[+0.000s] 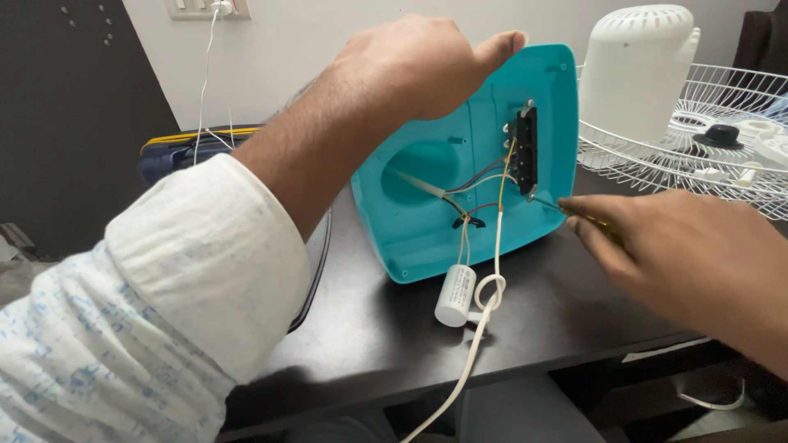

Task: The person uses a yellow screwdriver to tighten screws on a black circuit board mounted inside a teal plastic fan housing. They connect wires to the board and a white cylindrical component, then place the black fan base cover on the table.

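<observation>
A turquoise plastic fan base (427,238) stands tilted on its edge on the dark table (558,312), its hollow underside facing me. My left hand (419,66) grips its top edge and holds it up. Inside sit a black switch block (524,149) and several coloured wires (484,176). My right hand (681,254) holds a screwdriver (574,212) whose tip touches the bottom of the switch block. A white cylindrical capacitor (456,295) hangs out on wires and rests on the table beside a knotted white power cord (484,316).
A white wire fan guard (706,164) lies at the right with a white motor housing (636,70) on it and a black knob (722,135). A blue and yellow bag (176,152) sits behind my left arm. A white cable (205,74) runs up to a wall socket.
</observation>
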